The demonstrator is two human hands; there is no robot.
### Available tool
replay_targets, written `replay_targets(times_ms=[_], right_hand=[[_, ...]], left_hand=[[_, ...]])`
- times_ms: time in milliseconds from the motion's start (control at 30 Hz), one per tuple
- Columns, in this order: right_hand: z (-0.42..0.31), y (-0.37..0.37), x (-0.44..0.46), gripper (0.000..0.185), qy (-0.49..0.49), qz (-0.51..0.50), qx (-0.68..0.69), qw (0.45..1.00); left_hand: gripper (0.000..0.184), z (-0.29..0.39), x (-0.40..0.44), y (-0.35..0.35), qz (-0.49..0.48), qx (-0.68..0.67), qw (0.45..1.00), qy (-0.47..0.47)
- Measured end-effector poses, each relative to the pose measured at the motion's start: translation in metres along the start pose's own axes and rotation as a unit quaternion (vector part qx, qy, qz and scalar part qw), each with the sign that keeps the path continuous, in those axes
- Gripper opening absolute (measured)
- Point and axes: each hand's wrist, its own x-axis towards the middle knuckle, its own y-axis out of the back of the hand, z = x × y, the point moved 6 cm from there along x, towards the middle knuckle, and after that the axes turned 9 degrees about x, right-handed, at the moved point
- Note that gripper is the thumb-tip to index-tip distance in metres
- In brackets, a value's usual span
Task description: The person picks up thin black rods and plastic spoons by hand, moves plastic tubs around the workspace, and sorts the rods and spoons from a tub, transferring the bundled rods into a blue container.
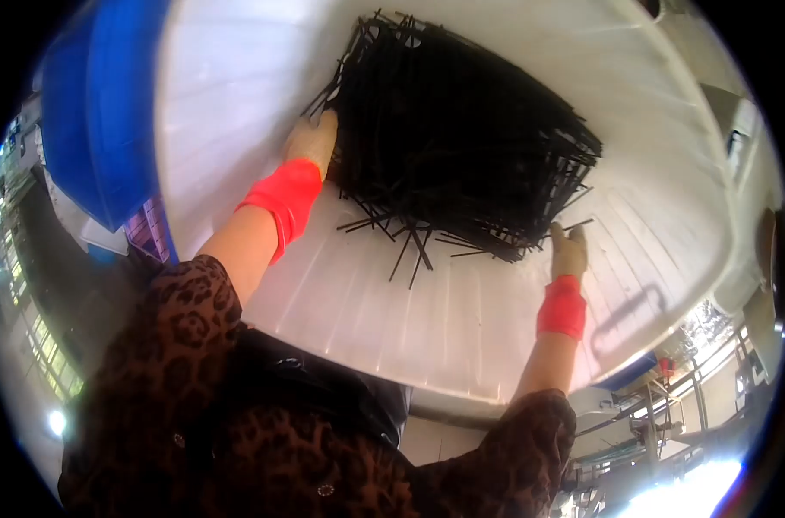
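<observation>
A dark, roughly rectangular mass of thin black sticks [462,138] is in a large white tub [392,337]. Its corners look like latticework, but I cannot tell whether a basket lies under the sticks. Loose ends jut out along the near side. My left hand [313,140], in a tan glove with a red cuff, is closed at the left edge of the mass, its fingertips partly hidden. At the near right corner, my right hand [569,252], gloved the same way, has finger and thumb at a thin black stick [582,223] that pokes out sideways.
The tub's ribbed wall rises around the sticks, its near rim [427,387] against my body. A blue container [107,112] stands at the left. Metal frames and a bench [660,423] are at the lower right, beside strong glare.
</observation>
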Motion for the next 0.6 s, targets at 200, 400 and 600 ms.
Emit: replay_targets(times_ms=[200,400,600], right_hand=[[0.023,-0.075,0.076,0.053,-0.006,-0.070,0.125,0.990],[-0.013,-0.098,0.029,0.060,0.011,-0.169,0.164,0.972],[-0.132,-0.131,-0.011,0.063,0.358,-0.212,0.079,0.906]], left_hand=[[0.067,0.015,0.053,-0.078,-0.312,0.178,0.933,-0.014],[0.060,0.040,-0.002,-0.125,-0.451,0.326,0.831,-0.031],[0.050,0.040,-0.013,-0.088,-0.200,0.346,0.892,-0.211]])
